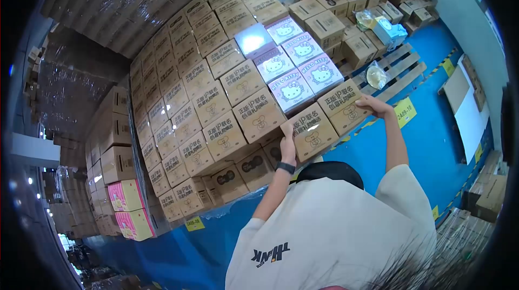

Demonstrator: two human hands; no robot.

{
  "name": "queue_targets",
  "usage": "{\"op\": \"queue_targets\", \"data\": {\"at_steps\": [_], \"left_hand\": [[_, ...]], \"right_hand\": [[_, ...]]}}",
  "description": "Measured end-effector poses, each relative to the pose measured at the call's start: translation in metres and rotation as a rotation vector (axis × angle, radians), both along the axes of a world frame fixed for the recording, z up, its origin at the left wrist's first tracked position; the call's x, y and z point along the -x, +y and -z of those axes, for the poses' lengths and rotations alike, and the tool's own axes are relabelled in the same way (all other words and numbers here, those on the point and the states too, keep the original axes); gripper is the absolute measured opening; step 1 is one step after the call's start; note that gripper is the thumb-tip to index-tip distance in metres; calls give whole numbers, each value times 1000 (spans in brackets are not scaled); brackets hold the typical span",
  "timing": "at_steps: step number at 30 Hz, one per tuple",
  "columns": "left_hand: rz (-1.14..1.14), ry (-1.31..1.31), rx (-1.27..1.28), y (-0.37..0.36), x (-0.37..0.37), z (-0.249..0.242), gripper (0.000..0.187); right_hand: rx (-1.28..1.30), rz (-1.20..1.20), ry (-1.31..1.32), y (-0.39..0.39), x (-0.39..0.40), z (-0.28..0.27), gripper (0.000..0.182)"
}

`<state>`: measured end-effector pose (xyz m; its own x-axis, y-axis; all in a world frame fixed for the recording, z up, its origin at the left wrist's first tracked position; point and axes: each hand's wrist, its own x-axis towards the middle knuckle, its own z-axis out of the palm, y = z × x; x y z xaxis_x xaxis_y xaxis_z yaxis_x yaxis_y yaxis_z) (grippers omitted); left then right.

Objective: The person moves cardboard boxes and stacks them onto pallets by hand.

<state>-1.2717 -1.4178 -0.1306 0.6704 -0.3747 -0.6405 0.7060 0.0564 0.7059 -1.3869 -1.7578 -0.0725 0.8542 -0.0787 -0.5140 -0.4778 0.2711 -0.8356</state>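
Note:
Two printed brown cartons sit side by side at the front edge of the stack, between my hands. My left hand point(287, 141) presses on the left end of the nearer carton point(311, 134). At the right end of the other carton point(341, 107), my right hand point(372, 105) grips the side with bent fingers. Just behind them lie pink Hello Kitty boxes point(292, 91). More printed brown cartons point(224, 136) fill the stack to the left. The undersides of both held cartons are hidden.
Wrapped cartons point(119, 3) rise at the upper left. Pink and yellow boxes point(125, 195) stand lower left. Behind on the right are loose cartons point(359, 49), a wooden pallet point(408, 68) and a roll of tape point(376, 76). Cardboard sheets point(467, 109) lean at the far right.

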Motion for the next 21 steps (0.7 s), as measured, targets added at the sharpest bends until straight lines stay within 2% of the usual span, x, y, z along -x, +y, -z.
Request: {"op": "queue_targets", "data": {"at_steps": [1, 3, 6, 7, 10, 11, 14, 15, 16, 18, 20, 21], "left_hand": [[28, -16, -22, 9, 3, 5, 63], [17, -42, 66, 35, 31, 8, 67], [63, 39, 192, 29, 41, -16, 66], [72, 99, 225, 32, 52, -26, 64], [202, 86, 172, 24, 47, -56, 71], [235, 119, 203, 27, 44, -54, 71], [128, 98, 233, 37, 45, -32, 72], [-47, 86, 53, 45, 50, 12, 76], [-18, 5, -19, 64, 50, 3, 81], [-66, -136, 25, 99, 45, -33, 76], [-131, -329, 31, 148, 41, -64, 67], [-173, -463, -44, 171, 37, -81, 63]], "right_hand": [[15, 48, -48, 4, 1, 5, 63], [92, 210, -69, 17, 14, 12, 62], [55, 390, -135, 37, 31, 15, 59], [25, 390, -245, 42, 38, 16, 56], [-31, 600, -387, 52, 46, 51, 51], [-38, 664, -380, 54, 49, 54, 50], [-80, 800, -364, 59, 42, 72, 47], [-94, 828, -365, 58, 45, 71, 47], [-106, 855, -357, 65, 51, 68, 47], [30, 930, -395, 77, 44, 48, 48], [458, 1020, -269, 90, 47, 31, 46], [615, 1107, -299, 100, 48, 23, 44]]}}
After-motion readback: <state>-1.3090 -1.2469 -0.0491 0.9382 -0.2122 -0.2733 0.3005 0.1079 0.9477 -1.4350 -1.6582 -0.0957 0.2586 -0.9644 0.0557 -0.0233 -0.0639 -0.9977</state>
